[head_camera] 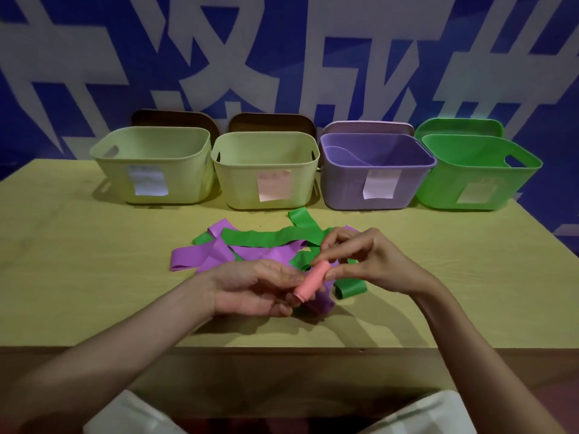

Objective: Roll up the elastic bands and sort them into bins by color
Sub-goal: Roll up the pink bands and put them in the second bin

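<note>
Pinching a rolled pink band (310, 281) at centre frame, fingers (327, 272) of right hand (372, 261) on its upper end, left hand (250, 288) curled round its lower end. Beneath, loose purple bands (216, 252) and green bands (269, 237) tangled on tabletop (78, 261). Beyond, across mid-frame: two yellow bins (150, 164), purple bin (376, 173), green bin (479, 173).
</note>
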